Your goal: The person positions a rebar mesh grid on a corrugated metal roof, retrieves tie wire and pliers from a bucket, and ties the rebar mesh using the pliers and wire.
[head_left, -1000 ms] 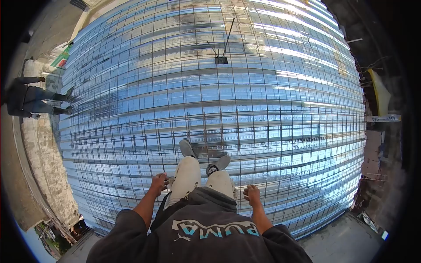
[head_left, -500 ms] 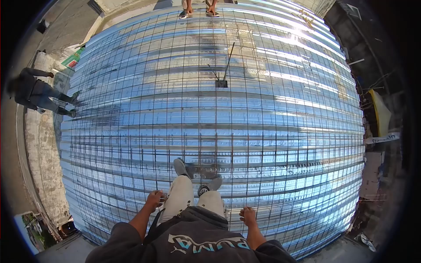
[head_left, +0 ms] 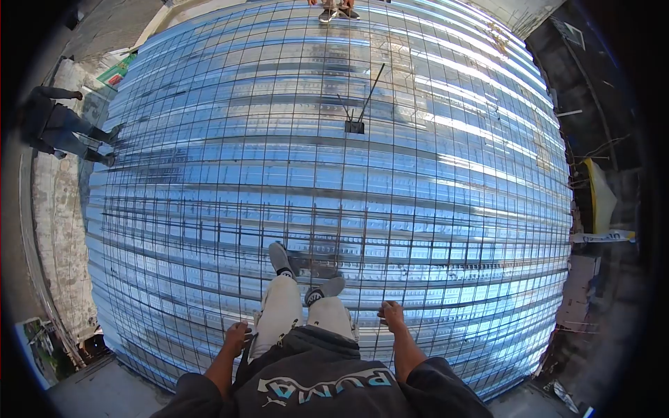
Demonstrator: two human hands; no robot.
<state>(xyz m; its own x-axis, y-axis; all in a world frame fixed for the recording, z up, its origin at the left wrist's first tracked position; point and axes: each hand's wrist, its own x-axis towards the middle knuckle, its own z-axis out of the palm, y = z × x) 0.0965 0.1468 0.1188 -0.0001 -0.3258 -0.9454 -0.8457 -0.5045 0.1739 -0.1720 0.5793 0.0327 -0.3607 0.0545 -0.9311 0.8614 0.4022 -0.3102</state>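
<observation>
My left hand [head_left: 238, 336] hangs beside my left thigh, fingers curled in; whether it holds anything small cannot be seen. My right hand [head_left: 392, 313] is held out to the right of my knee, above the mesh, fingers also curled, their contents hidden. Neither hand appears to touch the rebar mesh [head_left: 341, 184], a grid of thin dark bars over shiny corrugated metal decking [head_left: 418, 174]. My feet in grey shoes [head_left: 325, 290] stand on this surface, one ahead of the other.
A dark box with upright bars [head_left: 355, 127] rises from the decking ahead. One person [head_left: 63, 129] stands at the left edge; another person's shoes [head_left: 337, 14] and hands show at the far edge. A yellow sheet [head_left: 601, 195] lies beyond the right edge.
My right hand has risen forward and my left hand has dropped back slightly. My feet show a changed stance. The person at left has shifted slightly, and the far person appears higher in view.
</observation>
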